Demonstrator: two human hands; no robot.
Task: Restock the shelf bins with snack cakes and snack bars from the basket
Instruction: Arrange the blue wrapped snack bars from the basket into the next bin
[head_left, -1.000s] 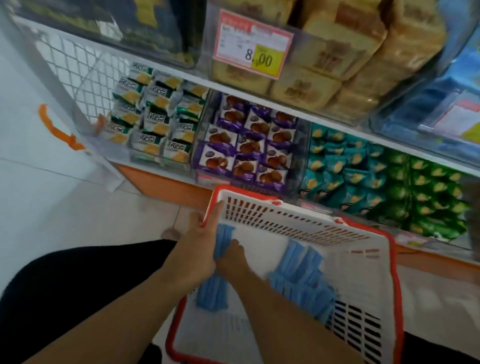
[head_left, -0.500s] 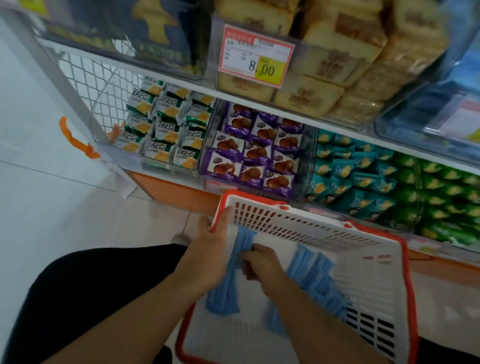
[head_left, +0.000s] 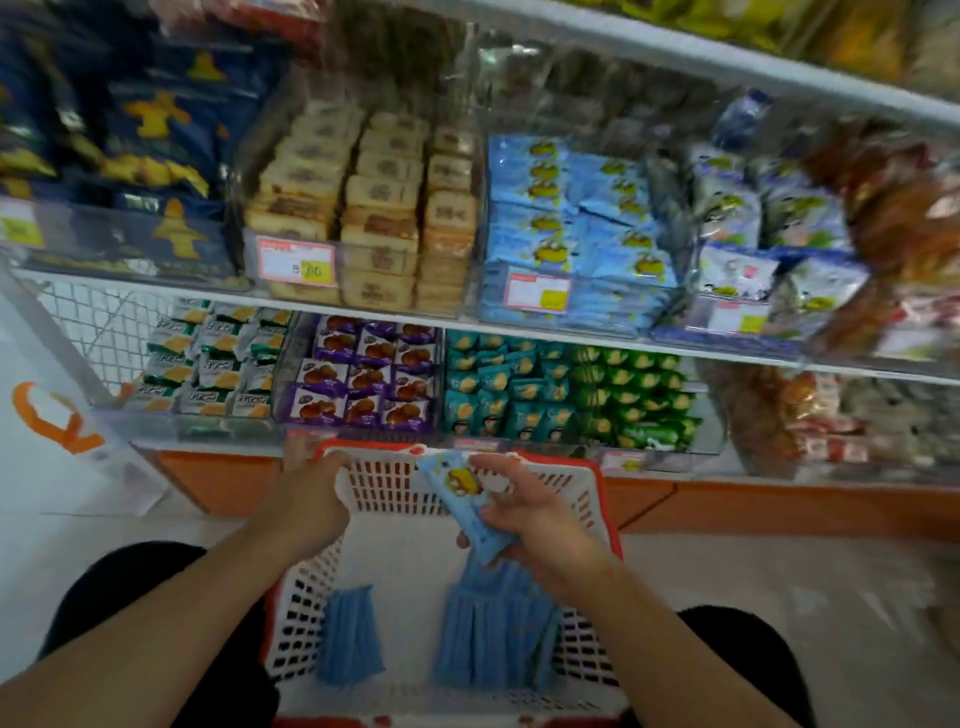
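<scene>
My left hand (head_left: 311, 493) grips the far left corner of the basket (head_left: 582, 499), fingers curled over its red rim. The basket, white with slotted walls, sits between my knees, directly below the shelf bins. Inside the basket, two stacks of blue bars stand on edge: the left stack (head_left: 350, 634) near the basket's left wall, the right stack (head_left: 488, 634) toward its middle, the two apart. Above the basket's centre, my right hand (head_left: 530, 519) pinches a blue pack (head_left: 462, 493) with a yellow picture on its front; the pack is tilted, upper end toward the shelf, lower end just above the right stack.

Beyond the basket's far rim, the low shelf holds, in order, green-and-white packs (head_left: 208, 358), purple packs (head_left: 363, 374), teal packs (head_left: 498, 389) and green packs (head_left: 634, 389). One shelf up from the basket's far rim stand tan cakes (head_left: 374, 208) behind a price tag (head_left: 297, 266) reading 8.00, then a bin of blue packs (head_left: 571, 223) with the same yellow picture. Items farther right are blurred.
</scene>
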